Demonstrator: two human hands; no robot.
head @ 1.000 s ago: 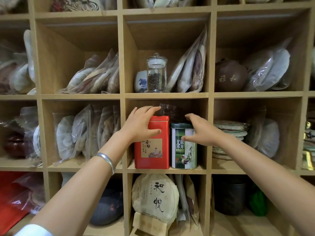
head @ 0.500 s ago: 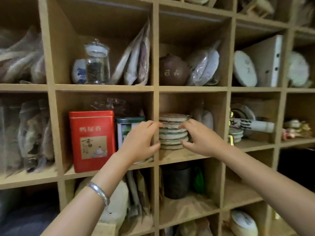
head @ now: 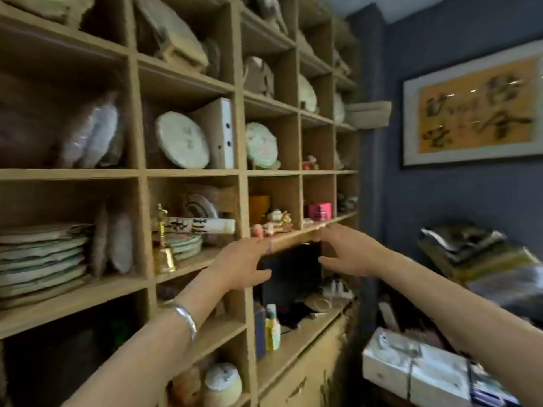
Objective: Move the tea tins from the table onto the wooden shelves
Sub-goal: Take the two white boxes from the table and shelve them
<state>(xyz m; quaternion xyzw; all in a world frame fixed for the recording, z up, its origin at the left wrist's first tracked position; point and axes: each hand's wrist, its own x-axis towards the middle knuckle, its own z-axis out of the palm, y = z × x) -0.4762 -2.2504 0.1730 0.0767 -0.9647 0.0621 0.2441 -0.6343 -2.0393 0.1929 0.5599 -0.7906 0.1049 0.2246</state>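
Note:
The wooden shelves (head: 188,172) fill the left and middle of the blurred view. Neither the red tin nor the green tin is in sight now. My left hand (head: 241,265), with a silver bangle on its wrist, hangs open in front of a shelf edge and holds nothing. My right hand (head: 346,251) is open too, fingers spread, in front of a dark cubby, and is empty. The table is not in view.
The cubbies hold wrapped tea cakes (head: 182,139), a stack of flat cakes (head: 41,254), a gold figurine (head: 163,242), small figurines (head: 273,223) and a pink box (head: 320,210). A framed calligraphy (head: 476,107) hangs on the blue wall. Boxes (head: 426,368) lie at lower right.
Both hands have let go of the red and green tins, which stayed in their cubby. The view has swung right past them, toward the blue wall; the hands now hang empty.

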